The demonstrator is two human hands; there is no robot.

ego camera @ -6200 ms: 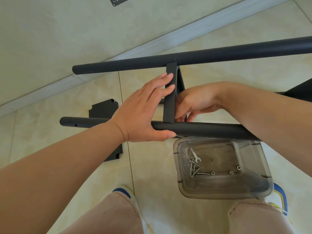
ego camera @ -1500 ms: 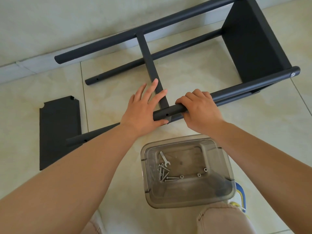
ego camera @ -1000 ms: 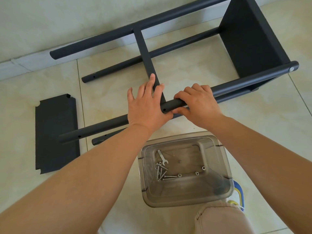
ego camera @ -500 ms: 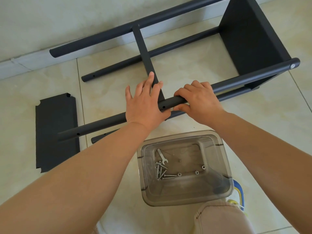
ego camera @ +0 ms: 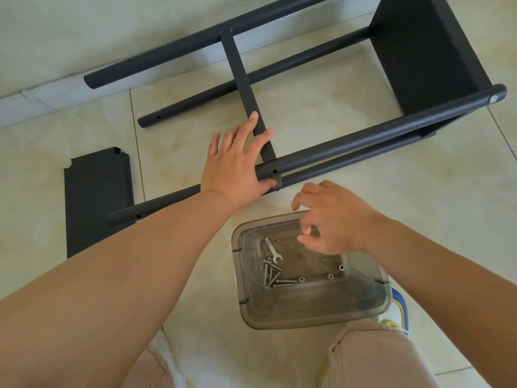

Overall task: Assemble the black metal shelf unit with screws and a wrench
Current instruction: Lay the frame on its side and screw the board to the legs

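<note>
Tubes point(ego camera: 363, 138) — round, matte black, clear plastic bin point(ego camera: 307, 312)

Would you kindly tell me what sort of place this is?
Probably an indoor room, perhaps a home: glossy beige floor tiles, a pale skirting board along the wall, and a clear plastic tub of screws.

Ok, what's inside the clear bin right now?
A small wrench, a cluster of screws, a few loose nuts. The right hand covers part of the bin, hiding anything there.
</note>
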